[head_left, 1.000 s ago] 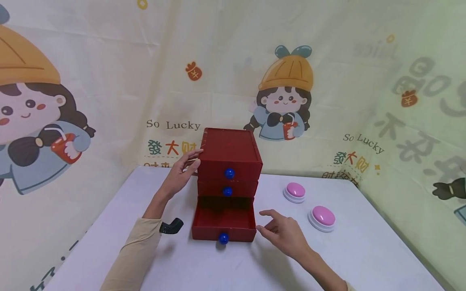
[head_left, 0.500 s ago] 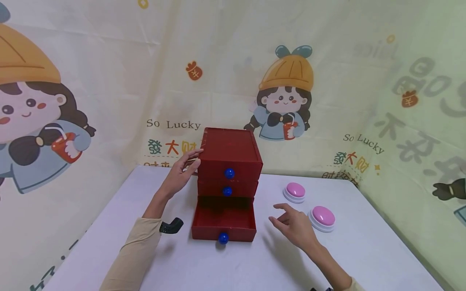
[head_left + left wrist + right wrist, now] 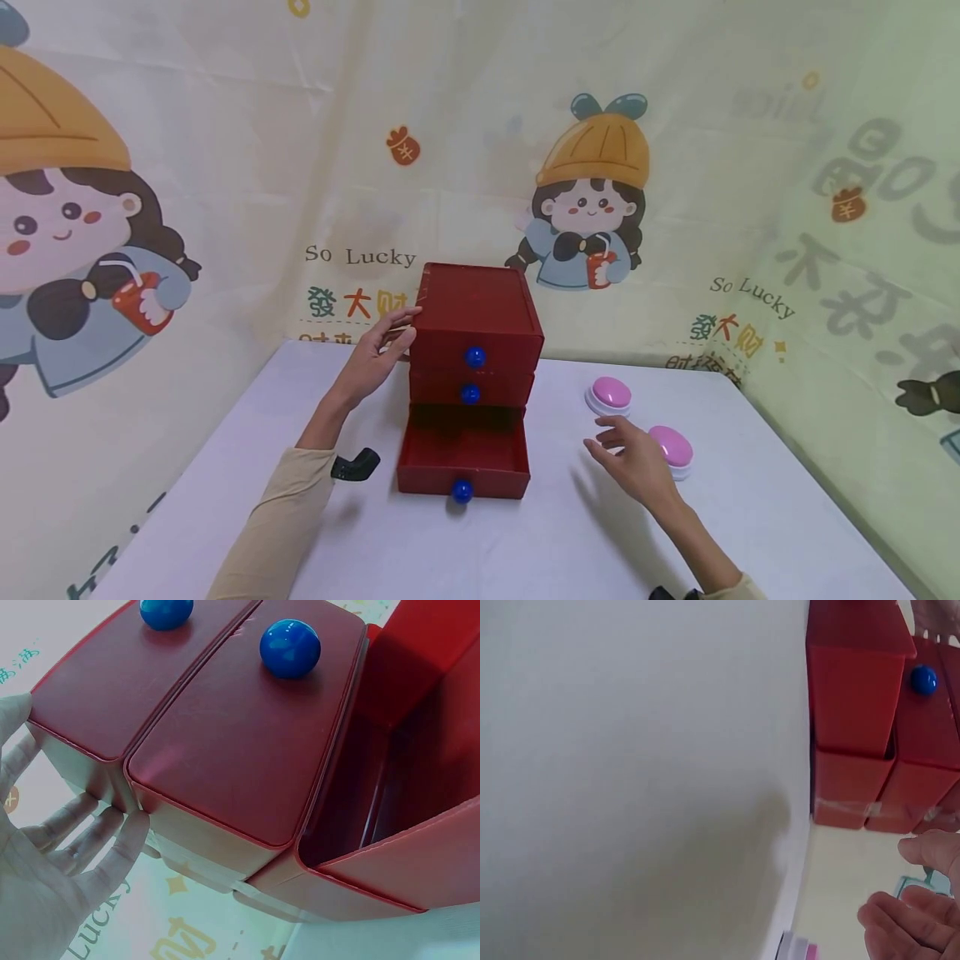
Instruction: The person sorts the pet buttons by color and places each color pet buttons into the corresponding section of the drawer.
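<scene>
A red cabinet [image 3: 480, 300] of three stacked drawers with blue ball knobs stands mid-table. Its bottom drawer [image 3: 463, 482] is pulled out, and no object shows inside. My left hand [image 3: 375, 354] rests its fingertips against the cabinet's upper left side; in the left wrist view, the fingers [image 3: 124, 844] touch the side of the upper drawers with the thumb near the front edge. To the right of the drawer, my right hand [image 3: 633, 458] hovers over the table, fingers loosely bent and holding nothing. It partly covers the nearer pink button [image 3: 672, 446].
A second pink-topped button [image 3: 611, 393] with a white base sits farther back on the right. The white table [image 3: 480, 558] ends at a printed cloth backdrop [image 3: 465, 208] behind and at the sides. A black strap piece [image 3: 356, 465] juts from the left wrist.
My right hand has moved right, away from the open bottom drawer toward the nearer pink button. The left hand stays at the cabinet's side, and the drawer keeps its position.
</scene>
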The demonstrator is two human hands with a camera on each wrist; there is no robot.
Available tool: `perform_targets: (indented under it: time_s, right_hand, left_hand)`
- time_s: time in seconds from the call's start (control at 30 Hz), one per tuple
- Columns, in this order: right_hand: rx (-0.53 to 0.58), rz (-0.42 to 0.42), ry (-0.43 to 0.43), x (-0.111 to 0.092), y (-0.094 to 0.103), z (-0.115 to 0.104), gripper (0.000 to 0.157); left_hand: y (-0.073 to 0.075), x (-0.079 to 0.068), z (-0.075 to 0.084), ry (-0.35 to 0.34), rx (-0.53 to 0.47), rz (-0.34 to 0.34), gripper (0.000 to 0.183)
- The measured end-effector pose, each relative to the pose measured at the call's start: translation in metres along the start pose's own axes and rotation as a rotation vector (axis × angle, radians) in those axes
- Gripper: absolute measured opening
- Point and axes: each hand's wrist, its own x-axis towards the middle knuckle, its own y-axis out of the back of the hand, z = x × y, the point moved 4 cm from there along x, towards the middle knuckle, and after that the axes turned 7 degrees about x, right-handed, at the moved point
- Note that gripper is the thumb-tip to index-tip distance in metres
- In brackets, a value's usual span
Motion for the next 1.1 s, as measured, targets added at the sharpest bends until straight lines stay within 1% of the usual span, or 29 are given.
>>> perform_targets:
  time_s: [0.13,0.27,0.4,0.5,0.6,0.73,0.87,1.03,1.1]
  right_hand:
    - [-0.014,0.053,0.036,0.000,0.008,0.005,0.033]
    - [-0.053,0.093,0.028,0.000,0.017,0.012,0.034]
    - [-0.104,0.123,-0.015,0.001,0.026,0.021,0.038]
    - [-0.136,0.129,-0.070,0.001,0.031,0.030,0.042]
    - [-0.138,0.146,-0.103,0.000,0.035,0.038,0.043]
    - [-0.121,0.179,-0.111,0.001,0.041,0.048,0.044]
    - [-0.102,0.173,-0.156,0.002,0.046,0.058,0.047]
    - [-0.073,0.111,-0.271,0.000,0.049,0.070,0.056]
    - [-0.058,0.086,-0.305,-0.001,0.049,0.075,0.059]
  left_hand:
    - [0.000,0.000,0.000,0.000,0.001,0.002,0.049]
    - [0.000,0.000,0.001,0.001,-0.002,-0.002,0.049]
    - [0.000,0.000,0.001,0.004,-0.012,-0.006,0.049]
    - [0.000,0.000,0.001,0.005,-0.012,-0.007,0.049]
    - [0.000,0.000,0.000,0.004,-0.012,-0.007,0.049]
    - [0.000,0.000,-0.001,0.002,-0.010,-0.006,0.049]
    - [0.000,0.000,-0.001,0.001,-0.006,-0.002,0.049]
    - [0.000,0.000,-0.001,-0.001,-0.002,-0.001,0.049]
    - [0.000,0.000,-0.001,-0.001,-0.002,-0.001,0.049]
